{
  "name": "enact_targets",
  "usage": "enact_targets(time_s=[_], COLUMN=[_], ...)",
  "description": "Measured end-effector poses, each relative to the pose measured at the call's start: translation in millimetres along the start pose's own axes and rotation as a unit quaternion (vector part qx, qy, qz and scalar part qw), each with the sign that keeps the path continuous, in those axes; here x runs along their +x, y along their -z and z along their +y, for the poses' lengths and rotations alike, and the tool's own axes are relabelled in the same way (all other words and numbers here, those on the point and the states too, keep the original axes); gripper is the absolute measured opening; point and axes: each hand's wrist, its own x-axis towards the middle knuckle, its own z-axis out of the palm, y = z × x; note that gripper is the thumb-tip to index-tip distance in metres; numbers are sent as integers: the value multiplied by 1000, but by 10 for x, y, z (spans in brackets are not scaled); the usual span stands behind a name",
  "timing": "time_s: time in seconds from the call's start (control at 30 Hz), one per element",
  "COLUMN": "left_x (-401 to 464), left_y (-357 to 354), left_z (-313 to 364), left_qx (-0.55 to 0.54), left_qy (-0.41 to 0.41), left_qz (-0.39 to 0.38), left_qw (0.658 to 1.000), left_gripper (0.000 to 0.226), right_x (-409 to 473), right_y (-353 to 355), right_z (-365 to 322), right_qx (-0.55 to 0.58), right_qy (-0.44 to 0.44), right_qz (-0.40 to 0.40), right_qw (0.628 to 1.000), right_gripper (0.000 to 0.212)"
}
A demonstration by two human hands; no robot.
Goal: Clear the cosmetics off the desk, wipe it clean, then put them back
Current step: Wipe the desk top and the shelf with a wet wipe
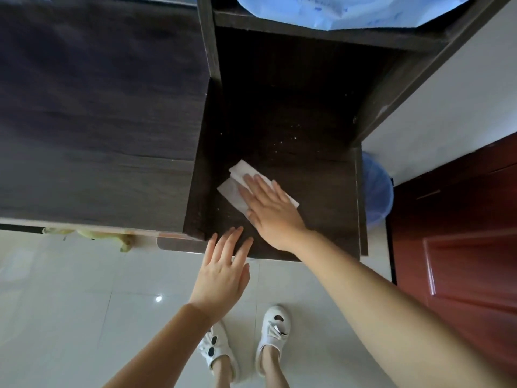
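Observation:
The dark wooden desk top (302,130) lies below me, bare of cosmetics and dotted with pale specks near its middle. A white wipe (235,186) lies flat on its front left part. My right hand (270,210) presses flat on the wipe, fingers spread and pointing to the back left. My left hand (223,270) hovers at the desk's front edge, fingers apart and holding nothing; its fingertips reach just over the edge.
A tall dark cabinet side (98,107) walls the desk on the left. A shelf above the back holds a blue plastic bag (349,9). A blue bin (376,189) stands to the right, beside a red-brown door (461,233). White floor tiles (84,303) lie under my feet.

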Motion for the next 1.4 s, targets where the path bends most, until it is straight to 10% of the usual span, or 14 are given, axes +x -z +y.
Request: enact_targets(time_s=[0.27, 0.5, 0.73, 1.0, 1.27, 1.4], left_x=[373, 510, 537, 538, 524, 528], left_y=[-32, -113, -96, -110, -102, -101], left_z=[-32, -107, -66, -83, -82, -68], left_qx=[-33, -40, -34, -36, -29, -39], left_qy=[-41, -67, -57, -65, -54, -59], left_qz=[96, 144, 126, 130, 114, 130], left_qw=[994, 986, 990, 989, 992, 989], left_gripper=[21, 13, 14, 16, 20, 16], right_x=[119, 708, 752, 1538, 1117, 1445], right_y=[186, 246, 378, 550, 488, 410], right_z=[995, 417, 1179, 696, 1202, 441], right_qx=[86, 49, 83, 52, 88, 80], right_qy=[-361, 26, -392, -32, -423, -203], right_qz=[128, 43, 124, 74, 110, 131], right_qw=[920, 998, 908, 995, 895, 967], right_gripper=[53, 52, 55, 54, 54, 58])
